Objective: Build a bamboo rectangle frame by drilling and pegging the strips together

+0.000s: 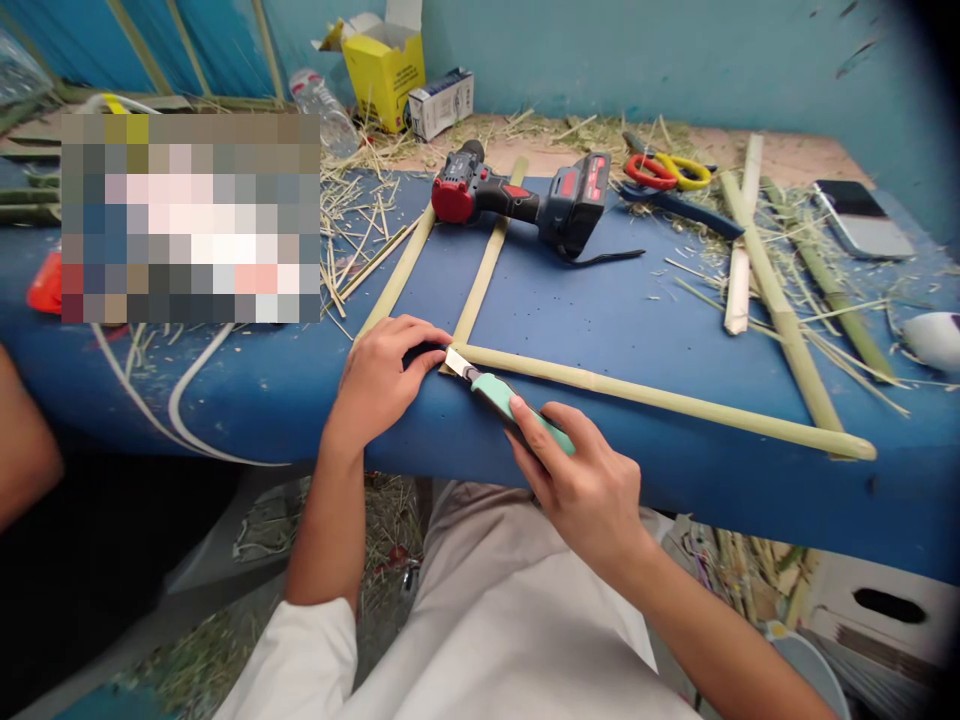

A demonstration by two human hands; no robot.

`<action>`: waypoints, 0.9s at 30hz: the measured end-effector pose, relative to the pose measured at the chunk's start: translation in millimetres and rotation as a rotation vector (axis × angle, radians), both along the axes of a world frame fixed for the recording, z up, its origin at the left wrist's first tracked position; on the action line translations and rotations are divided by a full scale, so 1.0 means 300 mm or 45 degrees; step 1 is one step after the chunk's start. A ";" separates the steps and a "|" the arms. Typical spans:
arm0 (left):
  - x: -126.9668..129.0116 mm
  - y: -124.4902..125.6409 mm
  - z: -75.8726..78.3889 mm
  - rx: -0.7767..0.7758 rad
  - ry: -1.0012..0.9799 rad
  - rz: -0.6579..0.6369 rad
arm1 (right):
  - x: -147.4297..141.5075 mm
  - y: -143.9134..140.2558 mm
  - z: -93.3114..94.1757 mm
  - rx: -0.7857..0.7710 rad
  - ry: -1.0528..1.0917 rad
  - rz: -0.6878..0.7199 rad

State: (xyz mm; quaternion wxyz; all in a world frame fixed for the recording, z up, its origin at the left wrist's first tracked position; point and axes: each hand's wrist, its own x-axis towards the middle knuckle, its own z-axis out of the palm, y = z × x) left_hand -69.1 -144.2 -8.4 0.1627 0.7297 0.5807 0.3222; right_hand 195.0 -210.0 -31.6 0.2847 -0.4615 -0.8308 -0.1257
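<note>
My right hand (pixel 585 480) grips a utility knife (pixel 491 392) with a mint-green and black handle. Its short metal blade points up and left, right at the corner where bamboo strips meet. My left hand (pixel 382 375) pinches that corner, thumb and fingertips closed at the end of a long bamboo strip (pixel 600 383). The fingers partly hide the joint, and a dark patch between them is unclear. From the corner, an upright bamboo strip (pixel 484 280) runs away under a cordless drill (pixel 517 200). Another strip (pixel 397 280) slants away behind my left hand.
Scissors (pixel 667 172) with red and yellow handles lie at the back, near a phone (pixel 862 220). A crossing strip (pixel 787 320) joins the right end. A yellow box (pixel 384 75), plastic bottle (pixel 322 110) and shavings line the wall. Another person's arm (pixel 22 440) is at left.
</note>
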 end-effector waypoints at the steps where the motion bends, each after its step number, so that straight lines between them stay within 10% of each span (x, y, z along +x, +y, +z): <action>1: 0.000 0.000 0.000 -0.001 -0.001 -0.003 | 0.001 0.000 0.001 0.003 -0.002 -0.007; 27: 0.001 0.002 -0.002 0.002 0.001 0.003 | -0.017 -0.016 0.032 0.010 -0.045 -0.044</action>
